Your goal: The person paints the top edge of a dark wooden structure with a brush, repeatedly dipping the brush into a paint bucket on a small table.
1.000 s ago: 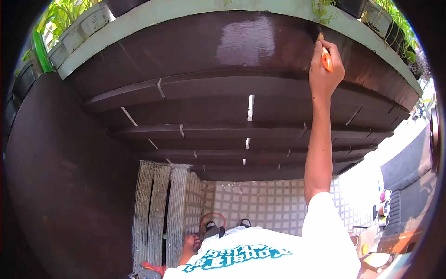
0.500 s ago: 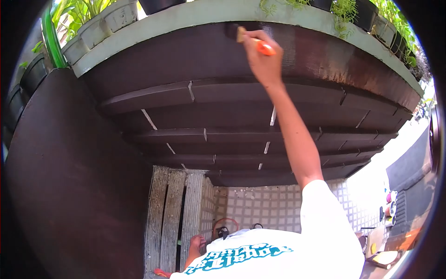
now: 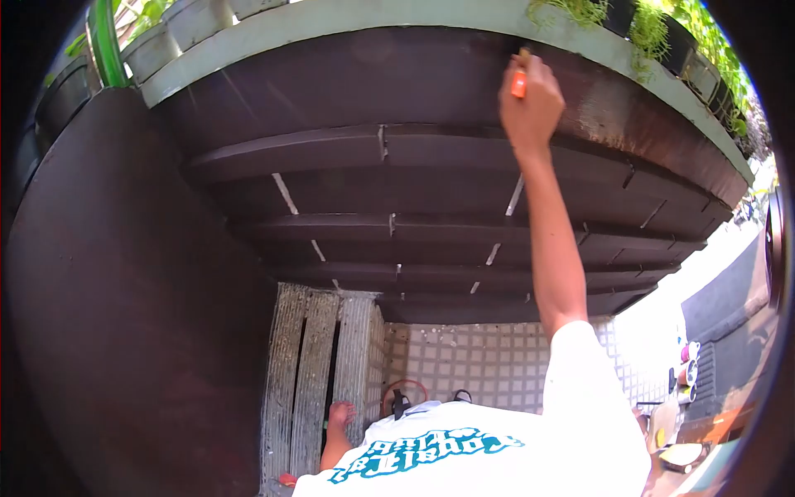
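Observation:
My right hand point(image 3: 534, 95) is closed around a paintbrush point(image 3: 519, 83) with an orange handle. The bristle end, mostly hidden by my fingers, is at the upper band of the dark brown wall point(image 3: 331, 83), just below the pale green ledge point(image 3: 348, 26). To the right of the hand, a patch of this band looks thin and reddish. Low in the view, my left hand point(image 3: 342, 412) is beside the slatted grey bench point(image 3: 310, 364); its fingers look loosely extended, and I see nothing in them.
Potted plants point(image 3: 667, 41) line the ledge, some trailing over it. A dark panel point(image 3: 124, 290) rises at left, near a green post point(image 3: 106, 41). Below are tiled floor point(image 3: 464, 360) and a reddish hoop point(image 3: 406, 385) by my feet. Several cups point(image 3: 687, 373) stand at right.
My right hand has moved right along the upper band with the paintbrush. My left hand has shifted slightly up and left in view, its fingers less curled. The view has shifted a little.

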Demonstrator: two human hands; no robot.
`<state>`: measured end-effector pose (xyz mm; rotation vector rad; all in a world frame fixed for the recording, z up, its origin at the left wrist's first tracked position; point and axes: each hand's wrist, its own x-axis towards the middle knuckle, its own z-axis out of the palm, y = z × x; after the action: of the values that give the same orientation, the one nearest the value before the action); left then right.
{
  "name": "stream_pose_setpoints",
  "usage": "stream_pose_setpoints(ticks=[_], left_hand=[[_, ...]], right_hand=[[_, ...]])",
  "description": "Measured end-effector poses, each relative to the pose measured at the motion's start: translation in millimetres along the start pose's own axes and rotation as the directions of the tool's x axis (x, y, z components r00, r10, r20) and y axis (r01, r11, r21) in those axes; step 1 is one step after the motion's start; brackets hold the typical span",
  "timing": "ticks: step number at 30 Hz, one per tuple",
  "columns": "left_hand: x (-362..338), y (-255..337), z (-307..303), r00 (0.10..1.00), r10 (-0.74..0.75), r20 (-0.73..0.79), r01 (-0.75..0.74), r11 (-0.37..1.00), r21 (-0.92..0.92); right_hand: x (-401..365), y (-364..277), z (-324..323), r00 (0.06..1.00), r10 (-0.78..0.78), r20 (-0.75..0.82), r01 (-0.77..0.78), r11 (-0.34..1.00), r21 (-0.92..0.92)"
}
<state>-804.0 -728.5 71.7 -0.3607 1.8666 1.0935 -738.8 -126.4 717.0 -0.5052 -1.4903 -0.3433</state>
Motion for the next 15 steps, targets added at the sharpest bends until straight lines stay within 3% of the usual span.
stream_pose_setpoints(ticks=[4,5,7,10,13,15], left_hand=[[-3.2,-7.5,4.0,1.000,-0.017,0.010,0.017,1.000,-0.011],[-3.8,-11.5,3.7,0.999,-0.038,0.015,0.038,0.999,-0.003],[-2.7,-22.4,5.6,0.997,-0.076,0.031,0.076,0.997,0.019],[-1.9,-37.2,1.2,0.994,-0.054,0.094,0.056,0.998,-0.018],[8.8,-45.8,-5.3,0.989,-0.071,0.132,0.074,0.997,-0.015],[13.2,-45.5,-12.6,0.986,-0.098,0.132,0.101,0.995,-0.014]], right_hand=[[-0.9,-97.7,33.9,0.998,0.017,0.060,-0.035,0.948,0.317],[-4.3,-113.8,43.7,0.997,0.022,0.068,-0.051,0.878,0.475],[-6.2,-143.3,45.9,0.967,0.050,0.251,-0.208,0.725,0.656],[-8.3,-135.2,57.6,0.913,0.197,0.357,-0.401,0.590,0.701],[-5.5,-92.8,34.3,0.950,0.206,0.237,-0.313,0.646,0.696],[-5.7,-60.6,17.9,0.970,0.191,0.153,-0.245,0.765,0.595]])
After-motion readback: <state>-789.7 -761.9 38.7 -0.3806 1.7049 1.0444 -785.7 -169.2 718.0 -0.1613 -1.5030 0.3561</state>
